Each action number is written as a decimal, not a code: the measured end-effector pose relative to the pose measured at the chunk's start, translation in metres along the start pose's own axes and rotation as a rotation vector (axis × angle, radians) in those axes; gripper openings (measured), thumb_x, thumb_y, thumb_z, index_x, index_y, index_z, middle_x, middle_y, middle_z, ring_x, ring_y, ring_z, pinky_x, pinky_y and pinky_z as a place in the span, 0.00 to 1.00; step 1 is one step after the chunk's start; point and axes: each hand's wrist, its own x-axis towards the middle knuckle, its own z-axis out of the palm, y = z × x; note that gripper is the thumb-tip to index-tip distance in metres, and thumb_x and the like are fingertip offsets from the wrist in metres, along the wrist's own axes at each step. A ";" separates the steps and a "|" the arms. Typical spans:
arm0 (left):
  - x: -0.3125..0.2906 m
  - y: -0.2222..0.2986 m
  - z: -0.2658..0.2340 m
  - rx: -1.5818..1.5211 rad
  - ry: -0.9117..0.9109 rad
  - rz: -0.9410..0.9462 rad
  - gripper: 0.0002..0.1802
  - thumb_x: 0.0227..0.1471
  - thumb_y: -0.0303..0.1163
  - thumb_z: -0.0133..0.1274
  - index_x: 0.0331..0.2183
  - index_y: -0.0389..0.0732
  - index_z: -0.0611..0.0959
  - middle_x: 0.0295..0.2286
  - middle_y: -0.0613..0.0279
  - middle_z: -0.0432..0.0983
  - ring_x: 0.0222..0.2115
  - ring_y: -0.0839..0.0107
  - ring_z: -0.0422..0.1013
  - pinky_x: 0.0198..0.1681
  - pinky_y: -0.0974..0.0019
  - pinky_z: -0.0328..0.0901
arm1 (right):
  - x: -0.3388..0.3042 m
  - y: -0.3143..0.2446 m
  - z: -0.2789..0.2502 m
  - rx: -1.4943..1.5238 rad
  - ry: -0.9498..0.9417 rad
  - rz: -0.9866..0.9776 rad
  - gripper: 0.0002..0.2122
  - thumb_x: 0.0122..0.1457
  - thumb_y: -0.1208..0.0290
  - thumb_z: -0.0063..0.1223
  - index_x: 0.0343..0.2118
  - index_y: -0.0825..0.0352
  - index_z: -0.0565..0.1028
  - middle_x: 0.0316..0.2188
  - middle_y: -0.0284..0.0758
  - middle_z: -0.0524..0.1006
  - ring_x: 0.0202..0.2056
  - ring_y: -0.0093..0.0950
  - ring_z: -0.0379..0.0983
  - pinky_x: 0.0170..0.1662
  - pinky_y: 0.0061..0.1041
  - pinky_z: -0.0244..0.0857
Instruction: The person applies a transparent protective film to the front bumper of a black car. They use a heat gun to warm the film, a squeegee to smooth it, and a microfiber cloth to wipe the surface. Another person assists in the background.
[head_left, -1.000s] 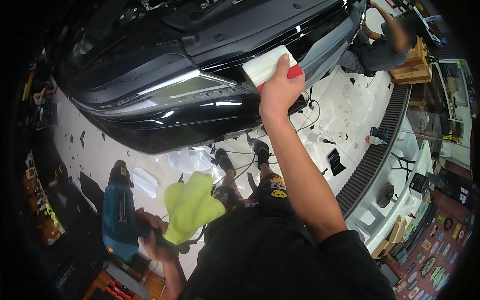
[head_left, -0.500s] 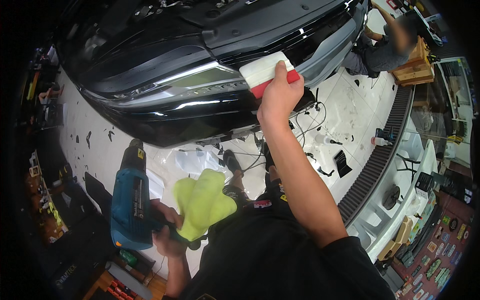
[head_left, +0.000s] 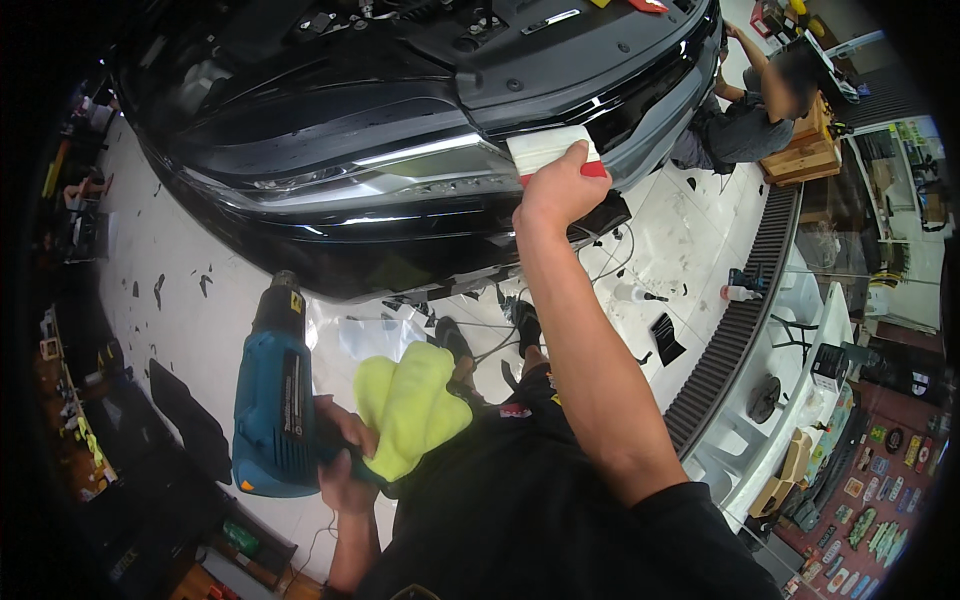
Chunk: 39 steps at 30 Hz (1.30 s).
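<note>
My right hand (head_left: 565, 195) is closed around a squeegee (head_left: 550, 148) with a white blade and a red edge. The squeegee lies at the inner end of the headlight (head_left: 400, 175) on a glossy black car front (head_left: 400, 242); whether it presses on the panel I cannot tell. My left hand (head_left: 345, 470) grips the handle of a teal heat gun (head_left: 270, 410), its dark nozzle raised toward the lower bumper. A yellow-green microfiber cloth (head_left: 418, 410) hangs at that same hand, beside the handle, covering part of it.
The car's hood is up over the engine bay (head_left: 420, 40). Dark film scraps (head_left: 667, 338) and cables lie on the white tiled floor. At the right, a person (head_left: 750, 115) crouches by the car near a wooden box (head_left: 808, 150). A white table (head_left: 745, 450) stands beyond a floor grate (head_left: 740, 310).
My view has shifted, so the car sits further right in the picture. My right hand and the squeegee have tipped slightly, showing less red. The heat gun and cloth stay in my left hand.
</note>
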 end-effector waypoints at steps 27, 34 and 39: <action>0.023 0.022 -0.030 -0.034 -0.051 -0.043 0.36 0.47 0.32 0.56 0.57 0.32 0.65 0.32 0.58 0.65 0.23 0.72 0.63 0.26 0.69 0.61 | -0.024 -0.005 -0.003 0.127 -0.131 0.043 0.12 0.67 0.69 0.48 0.44 0.75 0.66 0.39 0.45 0.76 0.40 0.32 0.79 0.40 0.31 0.76; 0.029 0.026 -0.025 -0.035 -0.077 -0.048 0.37 0.46 0.32 0.57 0.57 0.32 0.65 0.31 0.58 0.65 0.23 0.71 0.63 0.26 0.69 0.61 | -0.017 0.006 0.002 0.104 -0.027 0.005 0.14 0.68 0.67 0.48 0.43 0.76 0.66 0.40 0.46 0.76 0.39 0.34 0.78 0.43 0.30 0.73; 0.025 0.030 -0.013 -0.037 -0.104 -0.033 0.37 0.46 0.32 0.58 0.57 0.31 0.65 0.31 0.58 0.65 0.23 0.71 0.64 0.26 0.68 0.61 | -0.023 -0.004 -0.012 0.128 -0.079 0.043 0.14 0.68 0.66 0.49 0.43 0.76 0.66 0.41 0.46 0.76 0.39 0.34 0.78 0.42 0.31 0.74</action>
